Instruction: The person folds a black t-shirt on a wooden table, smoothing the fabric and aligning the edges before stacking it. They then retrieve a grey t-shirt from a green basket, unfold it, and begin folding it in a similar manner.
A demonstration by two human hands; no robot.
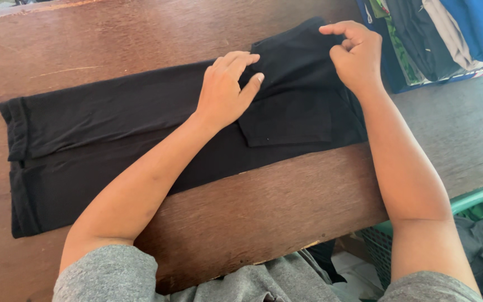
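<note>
While left hand (225,89) presses black trousers (113,140); right hand (356,53) pinches waistband.

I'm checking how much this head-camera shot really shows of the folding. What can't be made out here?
Head view only:
- Fabric under the left hand is hidden by its palm.
- Whether the right hand pinches the black trousers or only touches them is unclear, as its curled fingers cover the edge.
- The stacked clothes are cut off by the top and right edges.
- The green basket is mostly hidden by the wooden table.

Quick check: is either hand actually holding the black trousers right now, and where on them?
The right hand pinches the black trousers at the far corner of the waist end, fingers closed on the cloth. The left hand lies flat on them, pressing, not gripping.
</note>
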